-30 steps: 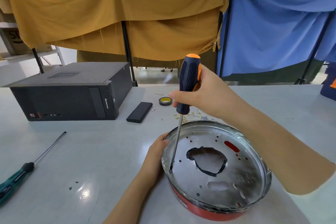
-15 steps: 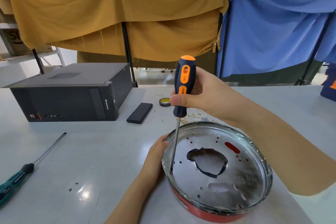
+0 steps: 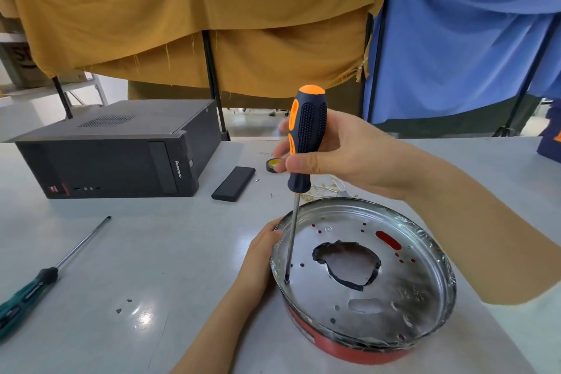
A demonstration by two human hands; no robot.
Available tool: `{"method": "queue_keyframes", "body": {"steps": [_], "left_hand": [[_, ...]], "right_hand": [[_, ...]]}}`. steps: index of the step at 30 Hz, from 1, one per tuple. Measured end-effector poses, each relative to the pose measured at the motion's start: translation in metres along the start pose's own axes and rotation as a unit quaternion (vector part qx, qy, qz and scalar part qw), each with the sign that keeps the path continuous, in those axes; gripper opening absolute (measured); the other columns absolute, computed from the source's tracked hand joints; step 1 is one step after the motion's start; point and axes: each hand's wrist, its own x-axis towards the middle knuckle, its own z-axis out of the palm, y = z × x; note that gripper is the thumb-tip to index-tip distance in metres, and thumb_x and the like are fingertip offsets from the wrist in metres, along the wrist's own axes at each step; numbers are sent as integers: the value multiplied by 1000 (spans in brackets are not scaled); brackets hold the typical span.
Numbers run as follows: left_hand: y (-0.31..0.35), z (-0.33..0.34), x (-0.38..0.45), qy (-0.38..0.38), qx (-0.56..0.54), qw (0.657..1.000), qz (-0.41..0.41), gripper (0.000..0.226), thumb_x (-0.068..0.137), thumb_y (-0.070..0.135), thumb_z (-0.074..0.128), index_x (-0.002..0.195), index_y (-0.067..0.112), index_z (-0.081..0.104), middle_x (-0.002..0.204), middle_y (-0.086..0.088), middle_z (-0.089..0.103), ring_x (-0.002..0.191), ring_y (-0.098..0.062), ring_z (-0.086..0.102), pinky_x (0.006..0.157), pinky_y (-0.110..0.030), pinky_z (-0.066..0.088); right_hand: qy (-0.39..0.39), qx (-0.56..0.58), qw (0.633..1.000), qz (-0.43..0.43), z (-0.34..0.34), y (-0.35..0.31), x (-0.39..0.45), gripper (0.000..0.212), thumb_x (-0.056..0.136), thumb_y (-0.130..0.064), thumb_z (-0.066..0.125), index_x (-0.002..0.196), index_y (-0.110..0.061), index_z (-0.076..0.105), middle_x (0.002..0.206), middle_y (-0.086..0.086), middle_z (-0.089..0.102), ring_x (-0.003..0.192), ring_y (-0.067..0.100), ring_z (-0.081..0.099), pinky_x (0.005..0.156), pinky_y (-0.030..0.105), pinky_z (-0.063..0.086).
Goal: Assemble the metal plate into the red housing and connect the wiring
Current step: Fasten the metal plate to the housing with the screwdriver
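Lying far left of both hands is a green screwdriver (image 3: 28, 291). The left hand (image 3: 263, 249) presses with relaxed fingers against the red housing (image 3: 349, 349); inside sits the metal plate (image 3: 361, 270). The right hand (image 3: 343, 155) grips an orange-black screwdriver (image 3: 305, 143), its tip touching the plate.

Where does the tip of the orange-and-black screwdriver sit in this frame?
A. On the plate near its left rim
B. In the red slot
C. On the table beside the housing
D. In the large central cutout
A: the screwdriver tip meets the metal plate close to its left rim.
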Motion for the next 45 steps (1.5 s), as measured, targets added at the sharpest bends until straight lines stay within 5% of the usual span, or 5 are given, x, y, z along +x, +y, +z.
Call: {"method": "queue_keyframes", "body": {"steps": [10,18,26,35,45], "left_hand": [[3,3,-4,3,0,1000,0,25,79,22,56,92,31,75,92,4,76,86,-16,72,74,-33,53],[7,3,-8,12,28,999,12,28,84,16,53,100,28,73,102,1,75,95,-19,71,83,-37,56],[10,7,-11,14,42,999,22,38,90,12,47,94,39,73,95,9,76,84,-4,72,61,-15,53],[10,3,-8,10,71,997,20,33,90,13,49,97,34,73,96,8,76,86,-7,71,61,-15,52],[12,1,-13,-22,66,997,16,34,92,12,46,108,26,73,99,2,76,88,-11,73,63,-16,54]], "right_hand": [[194,-87,975,-70,15,16,5,22,81,-17,74,89,-20,54,76,0,74,75,13,72,70,33,59],[-77,198,976,-42,13,6,14,14,83,-2,58,89,-14,54,68,5,58,60,21,59,72,38,52],[362,69,927,-65,46,22,18,19,86,-17,65,78,-17,49,46,-4,44,37,10,43,50,36,56],[-53,298,951,-64,11,2,26,20,86,-14,49,101,-17,62,55,-6,49,41,8,44,47,23,38],[296,140,938,-112,35,10,27,22,84,-16,66,66,-20,54,56,-3,51,44,13,43,47,26,44]]}}
